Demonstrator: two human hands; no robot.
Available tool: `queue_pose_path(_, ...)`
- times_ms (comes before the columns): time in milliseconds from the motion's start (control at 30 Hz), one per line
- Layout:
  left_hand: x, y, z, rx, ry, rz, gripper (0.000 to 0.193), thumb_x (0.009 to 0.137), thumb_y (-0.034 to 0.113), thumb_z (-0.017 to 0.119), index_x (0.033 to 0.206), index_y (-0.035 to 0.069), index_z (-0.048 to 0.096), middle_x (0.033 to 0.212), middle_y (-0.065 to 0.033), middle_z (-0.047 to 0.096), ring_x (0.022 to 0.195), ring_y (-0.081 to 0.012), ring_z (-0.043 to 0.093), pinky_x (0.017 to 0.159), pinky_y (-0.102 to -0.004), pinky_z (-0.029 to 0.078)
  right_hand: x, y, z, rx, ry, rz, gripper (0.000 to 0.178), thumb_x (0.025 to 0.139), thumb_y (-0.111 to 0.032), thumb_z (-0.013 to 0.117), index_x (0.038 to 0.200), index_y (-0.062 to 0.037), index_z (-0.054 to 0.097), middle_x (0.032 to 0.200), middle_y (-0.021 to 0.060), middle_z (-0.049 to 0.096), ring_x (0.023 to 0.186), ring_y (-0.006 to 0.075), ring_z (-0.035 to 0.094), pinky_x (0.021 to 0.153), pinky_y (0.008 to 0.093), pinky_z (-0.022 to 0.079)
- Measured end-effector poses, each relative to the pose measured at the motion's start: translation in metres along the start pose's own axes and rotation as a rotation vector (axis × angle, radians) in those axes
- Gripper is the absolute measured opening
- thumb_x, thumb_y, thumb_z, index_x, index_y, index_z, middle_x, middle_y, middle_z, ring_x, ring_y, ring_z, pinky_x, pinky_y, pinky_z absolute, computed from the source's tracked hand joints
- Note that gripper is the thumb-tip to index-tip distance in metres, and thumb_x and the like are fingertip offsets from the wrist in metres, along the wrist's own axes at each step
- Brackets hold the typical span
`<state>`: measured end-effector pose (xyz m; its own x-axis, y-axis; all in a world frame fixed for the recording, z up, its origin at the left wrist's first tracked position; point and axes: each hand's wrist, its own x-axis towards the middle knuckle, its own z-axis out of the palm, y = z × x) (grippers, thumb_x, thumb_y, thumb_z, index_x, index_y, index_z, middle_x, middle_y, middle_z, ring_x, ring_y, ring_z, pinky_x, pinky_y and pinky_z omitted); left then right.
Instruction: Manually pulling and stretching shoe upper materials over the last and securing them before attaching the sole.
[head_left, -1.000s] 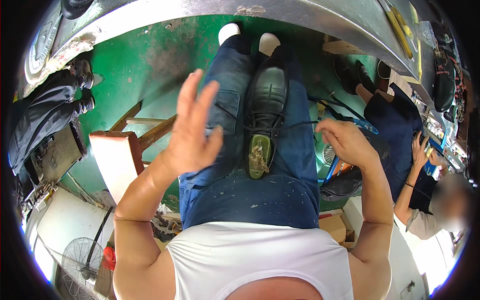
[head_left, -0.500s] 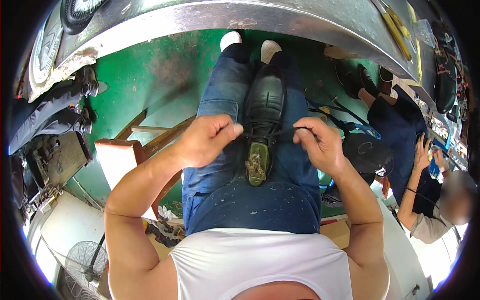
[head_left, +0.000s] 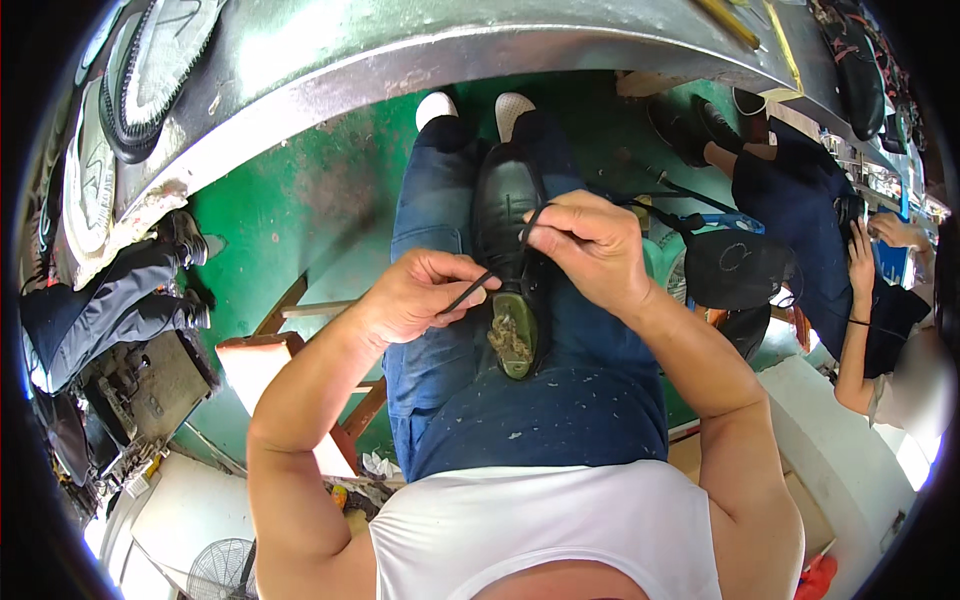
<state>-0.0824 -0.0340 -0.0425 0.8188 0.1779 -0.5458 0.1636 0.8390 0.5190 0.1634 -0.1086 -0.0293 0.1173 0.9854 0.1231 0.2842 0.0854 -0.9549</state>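
Note:
A black leather shoe (head_left: 505, 195) lies between my thighs, its toe pointing away from me. The green top of a shoe last (head_left: 516, 350) sticks out of its opening, with ragged brownish scraps on it. My left hand (head_left: 415, 298) pinches one stretch of a black shoelace (head_left: 466, 293), beside the left of the opening. Over the right side of the shoe, my right hand (head_left: 600, 245) grips another stretch of black lace between thumb and fingers. The hands and the lace partly cover the lacing area.
Ahead runs a metal workbench (head_left: 420, 55) with shoe soles (head_left: 165, 60) at its left. A wooden stool (head_left: 260, 365) stands left of my legs. To my right are a black bag-like item (head_left: 735, 268) and a co-worker's arm (head_left: 860, 300). Another person's legs (head_left: 120, 290) show at far left.
My right hand has moved up and inward over the shoe, and my left hand has lowered slightly. The lace ends now show beside the fingers. The whole view has shifted a little.

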Motion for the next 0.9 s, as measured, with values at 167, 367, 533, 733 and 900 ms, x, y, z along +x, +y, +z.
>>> queue_pose_path(167, -0.003, -0.017, 0.012, -0.125, 0.105, 0.194, 0.017, 0.094, 0.01, 0.07, 0.105, -0.003, 0.074, 0.087, -0.0036, 0.059, 0.061, -0.0067, 0.048, 0.048, -0.0208, 0.035, -0.013, -0.036, 0.008, 0.186, -0.332, 0.413, 0.011, 0.086, -0.012, 0.077, 0.088, -0.0013, 0.078, 0.079, 0.0081, 0.074, 0.075, 0.0107, 0.067, 0.067, 0.0274, 0.052)
queue_pose_path(367, -0.005, -0.017, 0.027, -0.096, 0.166, 0.499, 0.025, 0.091, -0.002, 0.068, 0.115, 0.0, 0.071, 0.09, -0.0022, 0.057, 0.06, -0.0056, 0.045, 0.049, -0.0196, 0.033, 0.001, -0.054, 0.014, 0.089, -0.515, 0.638, 0.017, 0.083, -0.018, 0.08, 0.09, -0.0015, 0.079, 0.077, 0.0089, 0.075, 0.071, 0.0094, 0.067, 0.065, 0.0273, 0.052)
queue_pose_path(533, -0.011, -0.027, 0.022, 0.288, 0.521, 0.702, 0.03, 0.088, -0.002, 0.068, 0.118, 0.001, 0.068, 0.114, -0.0066, 0.058, 0.07, -0.0088, 0.051, 0.064, -0.0241, 0.044, -0.006, -0.049, 0.009, 0.108, -0.512, 0.621, 0.018, 0.084, -0.018, 0.078, 0.09, -0.0012, 0.078, 0.079, 0.0072, 0.075, 0.074, 0.0091, 0.067, 0.068, 0.027, 0.053)
queue_pose_path(733, -0.026, -0.013, 0.026, 1.391, 0.554, 0.873, 0.032, 0.079, -0.002, 0.069, 0.11, 0.005, 0.067, 0.11, -0.0124, 0.062, 0.089, -0.0267, 0.062, 0.075, -0.0395, 0.049, -0.01, -0.039, 0.01, 0.242, -0.443, 0.69, 0.017, 0.09, -0.016, 0.075, 0.09, 0.0017, 0.077, 0.079, 0.0053, 0.074, 0.074, 0.0072, 0.065, 0.067, 0.0257, 0.052)
queue_pose_path(900, -0.043, -0.01, 0.017, 0.9, 0.378, 0.356, 0.006, 0.091, 0.007, 0.067, 0.094, 0.004, 0.062, 0.076, -0.0031, 0.061, 0.071, -0.0212, 0.06, 0.065, -0.0349, 0.047, -0.008, -0.036, 0.012, 0.244, -0.443, 0.717, 0.017, 0.091, -0.015, 0.075, 0.09, 0.0019, 0.077, 0.075, 0.0029, 0.072, 0.07, 0.005, 0.06, 0.063, 0.0242, 0.05)
